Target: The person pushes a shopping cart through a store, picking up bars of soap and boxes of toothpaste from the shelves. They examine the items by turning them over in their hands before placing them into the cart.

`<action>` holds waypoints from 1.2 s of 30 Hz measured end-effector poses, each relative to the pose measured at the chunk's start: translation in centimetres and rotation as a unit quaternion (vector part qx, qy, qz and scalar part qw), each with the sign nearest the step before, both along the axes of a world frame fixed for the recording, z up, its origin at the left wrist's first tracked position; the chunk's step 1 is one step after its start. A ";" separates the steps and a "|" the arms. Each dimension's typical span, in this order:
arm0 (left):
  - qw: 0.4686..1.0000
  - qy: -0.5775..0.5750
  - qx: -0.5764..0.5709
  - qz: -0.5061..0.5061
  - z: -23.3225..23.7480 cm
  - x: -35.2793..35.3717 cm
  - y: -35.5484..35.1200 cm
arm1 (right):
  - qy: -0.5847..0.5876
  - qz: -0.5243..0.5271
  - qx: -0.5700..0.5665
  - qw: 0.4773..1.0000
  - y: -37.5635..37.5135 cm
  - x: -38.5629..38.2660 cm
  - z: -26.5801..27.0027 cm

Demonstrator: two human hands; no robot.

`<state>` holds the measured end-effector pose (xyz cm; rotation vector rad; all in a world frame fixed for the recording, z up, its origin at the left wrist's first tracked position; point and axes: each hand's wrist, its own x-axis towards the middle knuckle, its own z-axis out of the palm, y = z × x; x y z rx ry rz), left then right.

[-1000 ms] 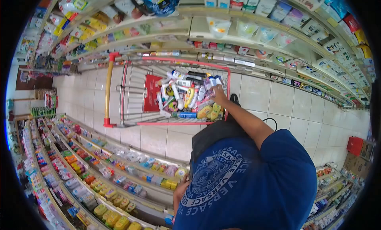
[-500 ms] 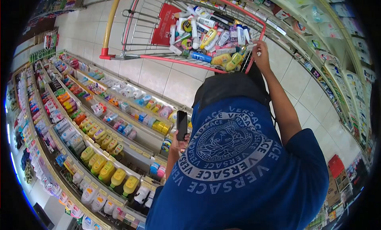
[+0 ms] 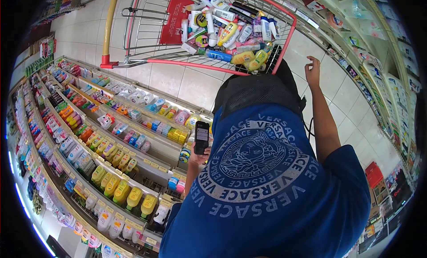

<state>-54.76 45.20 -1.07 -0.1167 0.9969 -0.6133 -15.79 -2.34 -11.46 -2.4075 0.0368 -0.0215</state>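
Observation:
My left hand (image 3: 199, 157) is closed around the lower part of a black smartphone (image 3: 202, 138), whose screen is lit with a list or chat that is too small to read. To the right of the shopping cart (image 3: 287, 42), my right hand (image 3: 313, 70) hangs in the air, fingers loosely bent and apart, with nothing in them. The cart has a red rim and stands in front of my body. It is heaped with bottles, tubes and small packs, among them a yellow bottle (image 3: 228, 34), a blue cylinder (image 3: 218, 55) and a yellow-green bottle (image 3: 258, 60).
Shelves (image 3: 147, 160) of soaps and bottles curve along my left, with a row of yellow bottles (image 3: 121, 192). More stocked shelves (image 3: 369, 66) run along the right. Pale floor tiles (image 3: 338, 75) lie between. A red box (image 3: 373, 174) stands at the far right.
My right hand has let go of the cart's rim and moved right. The cart has shifted slightly left and up in view. The phone, still in my left hand, has tilted and its screen now shows.

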 end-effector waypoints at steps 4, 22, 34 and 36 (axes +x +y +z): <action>0.995 0.022 0.095 -0.030 -5.9 -6.5 0.2 | 0.017 0.024 0.008 1.000 -2.4 -0.9 -2.9; 0.959 0.165 0.212 -0.091 1.6 0.0 -9.4 | -0.002 0.085 -0.091 0.992 3.2 27.0 -6.0; 0.936 0.270 0.224 -0.028 7.5 -4.1 -16.0 | 0.157 0.039 -0.316 0.935 3.5 35.3 -9.7; 0.933 0.280 0.224 -0.023 7.9 -4.2 -16.5 | 0.067 0.035 -0.352 0.933 3.8 35.5 -10.2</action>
